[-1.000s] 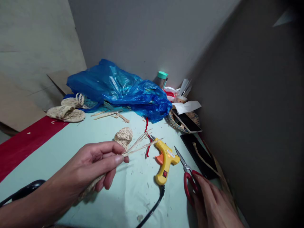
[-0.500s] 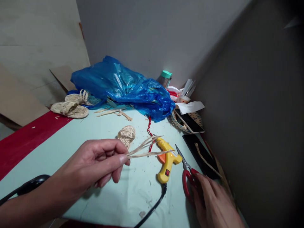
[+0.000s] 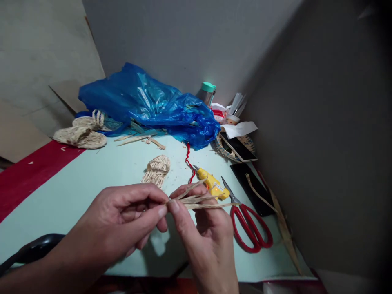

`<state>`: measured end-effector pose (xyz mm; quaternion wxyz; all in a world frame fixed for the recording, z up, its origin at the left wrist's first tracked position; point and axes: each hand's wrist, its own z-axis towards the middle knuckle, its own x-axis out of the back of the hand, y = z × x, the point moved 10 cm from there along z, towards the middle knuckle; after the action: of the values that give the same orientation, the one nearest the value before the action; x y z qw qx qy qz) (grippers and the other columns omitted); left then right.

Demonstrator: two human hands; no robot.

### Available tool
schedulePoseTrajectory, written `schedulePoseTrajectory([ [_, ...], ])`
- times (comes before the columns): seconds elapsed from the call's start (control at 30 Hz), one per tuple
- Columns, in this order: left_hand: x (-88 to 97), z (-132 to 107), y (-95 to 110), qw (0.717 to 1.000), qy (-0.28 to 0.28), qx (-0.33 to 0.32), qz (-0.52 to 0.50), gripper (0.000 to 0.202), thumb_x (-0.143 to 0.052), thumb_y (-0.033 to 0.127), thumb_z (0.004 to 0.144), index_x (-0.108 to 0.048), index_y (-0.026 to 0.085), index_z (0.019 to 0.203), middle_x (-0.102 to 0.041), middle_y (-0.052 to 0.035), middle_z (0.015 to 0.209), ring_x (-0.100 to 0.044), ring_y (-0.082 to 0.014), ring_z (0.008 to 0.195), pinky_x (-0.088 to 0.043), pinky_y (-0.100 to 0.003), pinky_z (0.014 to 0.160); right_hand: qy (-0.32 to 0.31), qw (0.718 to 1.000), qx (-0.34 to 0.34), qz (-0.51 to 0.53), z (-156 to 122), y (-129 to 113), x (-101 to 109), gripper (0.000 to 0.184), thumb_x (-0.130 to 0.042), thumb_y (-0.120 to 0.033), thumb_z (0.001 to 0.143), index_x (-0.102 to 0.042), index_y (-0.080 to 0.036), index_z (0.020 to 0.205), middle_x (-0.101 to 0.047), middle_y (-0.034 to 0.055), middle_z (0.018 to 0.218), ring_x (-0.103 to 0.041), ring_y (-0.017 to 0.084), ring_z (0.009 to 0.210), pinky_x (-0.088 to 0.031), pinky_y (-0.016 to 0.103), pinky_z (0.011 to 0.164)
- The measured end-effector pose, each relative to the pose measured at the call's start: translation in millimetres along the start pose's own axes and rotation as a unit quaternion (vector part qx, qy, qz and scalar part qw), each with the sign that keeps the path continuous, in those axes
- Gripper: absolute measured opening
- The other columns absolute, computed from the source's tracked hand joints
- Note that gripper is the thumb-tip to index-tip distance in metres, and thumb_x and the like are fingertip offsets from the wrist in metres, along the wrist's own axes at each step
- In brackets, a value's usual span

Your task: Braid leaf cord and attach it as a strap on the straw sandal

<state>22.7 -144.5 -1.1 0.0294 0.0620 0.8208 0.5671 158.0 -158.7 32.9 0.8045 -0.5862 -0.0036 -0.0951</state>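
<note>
My left hand [image 3: 128,222] pinches the gathered end of several dry fibre strips [image 3: 196,200] between thumb and fingers. Close against it, my right hand [image 3: 205,232] also pinches the strips, which fan out to the right over its fingers. Behind the hands lies a small woven slipper [image 3: 157,170] of the same pale fibre. Partly hidden by my right hand is a yellow glue gun [image 3: 214,183]. Scissors [image 3: 251,228] with red handles rest on the table to the right, blades pointing away, touched by neither hand.
A blue plastic bag [image 3: 150,102] lies along the back, with woven slippers [image 3: 79,136] to its left. A bottle [image 3: 206,94], a basket [image 3: 225,151] and a phone-like device [image 3: 239,147] stand back right. A dark flat object [image 3: 254,190] and red cord [image 3: 189,161] lie on the table.
My right hand has let go of the scissors, leaving them on the table, and moved left to take the strips beside my left hand. The view has shifted slightly.
</note>
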Motion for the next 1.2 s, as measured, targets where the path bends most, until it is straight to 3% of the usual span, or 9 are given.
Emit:
schedulePoseTrajectory([
  [0.2, -1.8, 11, -3, 0.996, -0.073, -0.031, 0.026, 0.025, -0.074, 0.043, 0.074, -0.068, 0.02, 0.067, -0.059, 0.0018, 0.055, -0.039, -0.0071, 0.046, -0.029, -0.015, 0.041, -0.011, 0.999, 0.011, 0.033, -2, -6, 0, 0.015, -0.06, -0.015, 0.092, -0.071, -0.023, 0.098, -0.072, -0.0011, 0.096, -0.067, 0.012, 0.093, -0.053, 0.022, 0.083],
  [0.4, 3.9, 14, 1, 0.996, -0.065, -0.056, 0.018, 0.018, -0.069, 0.039, 0.078, -0.068, 0.021, 0.075, -0.054, 0.0036, 0.057, -0.036, -0.0078, 0.048, -0.028, -0.016, 0.042, 0.056, 0.994, 0.072, -0.052, -17, -6, 4, 0.023, -0.061, -0.013, 0.091, -0.059, -0.026, 0.11, -0.07, -0.0017, 0.096, -0.069, 0.012, 0.087, -0.056, 0.024, 0.079],
  [0.53, 3.1, 13, -2, 0.997, -0.068, -0.034, 0.001, 0.018, -0.068, 0.039, 0.078, -0.066, 0.021, 0.076, -0.051, 0.0039, 0.055, -0.034, -0.0081, 0.048, -0.024, -0.018, 0.043, 0.035, 0.965, 0.216, -0.143, -27, -28, -4, 0.028, -0.057, -0.003, 0.089, -0.059, -0.02, 0.112, -0.07, 0.0035, 0.095, -0.065, 0.015, 0.085, -0.054, 0.028, 0.077],
  [0.7, 3.3, 11, 2, 0.994, -0.073, -0.053, 0.054, 0.018, -0.064, 0.04, 0.08, -0.064, 0.022, 0.076, -0.05, 0.005, 0.049, -0.036, -0.0103, 0.049, -0.028, -0.02, 0.046, -0.016, 0.923, 0.29, -0.253, -34, -45, -10, 0.024, -0.05, -0.007, 0.094, -0.061, -0.018, 0.112, -0.072, 0.0064, 0.092, -0.06, 0.019, 0.08, -0.05, 0.035, 0.075],
  [0.83, -0.3, 7, 9, 0.987, -0.095, -0.073, 0.103, 0.019, -0.062, 0.032, 0.079, -0.059, 0.021, 0.064, -0.052, 0.0047, 0.051, -0.046, -0.0116, 0.054, -0.036, -0.02, 0.053, -0.049, 0.884, 0.348, -0.309, -35, -59, -12, 0.017, -0.05, -0.014, 0.097, -0.062, -0.019, 0.107, -0.071, 0.0083, 0.114, -0.059, 0.022, 0.104, -0.048, 0.038, 0.091],
  [0.9, -3.9, 4, 9, 0.982, -0.12, -0.069, 0.127, 0.02, -0.06, 0.03, 0.079, -0.058, 0.021, 0.062, -0.053, 0.0045, 0.052, -0.047, -0.012, 0.055, -0.036, -0.021, 0.054, -0.099, 0.885, 0.345, -0.298, -31, -57, -15, 0.013, -0.051, -0.013, 0.096, -0.06, -0.019, 0.103, -0.069, 0.0083, 0.122, -0.057, 0.023, 0.113, -0.046, 0.04, 0.096],
  [1.0, -4.8, 1, 9, 0.975, -0.128, -0.08, 0.164, 0.026, -0.062, 0.038, 0.082, -0.062, 0.022, 0.061, -0.057, 0.0034, 0.053, -0.047, -0.0132, 0.055, -0.034, -0.023, 0.053, -0.142, 0.916, 0.282, -0.246, -22, -43, -13, 0.011, -0.05, -0.009, 0.093, -0.055, -0.018, 0.095, -0.069, 0.0056, 0.093, -0.062, 0.019, 0.088, -0.047, 0.039, 0.082],
  [1.07, -5.9, -2, 14, 0.97, -0.124, -0.12, 0.173, 0.03, -0.061, 0.042, 0.084, -0.066, 0.022, 0.062, -0.06, 0.0025, 0.056, -0.051, -0.0139, 0.056, -0.037, -0.023, 0.054, -0.118, 0.947, 0.219, -0.203, -17, -32, -4, 0.011, -0.049, -0.009, 0.092, -0.054, -0.019, 0.091, -0.062, 0.0014, 0.08, -0.057, 0.016, 0.074, -0.046, 0.034, 0.073],
  [1.2, -7.4, -8, 28, 0.953, -0.095, -0.219, 0.188, 0.025, -0.06, 0.039, 0.087, -0.072, 0.025, 0.071, -0.065, 0.0023, 0.059, -0.058, -0.0147, 0.057, -0.042, -0.022, 0.058, -0.053, 0.984, 0.112, -0.125, -15, -14, 6, 0.008, -0.054, -0.013, 0.093, -0.055, -0.021, 0.092, -0.061, -0.0006, 0.082, -0.058, 0.014, 0.077, -0.046, 0.028, 0.07],
])
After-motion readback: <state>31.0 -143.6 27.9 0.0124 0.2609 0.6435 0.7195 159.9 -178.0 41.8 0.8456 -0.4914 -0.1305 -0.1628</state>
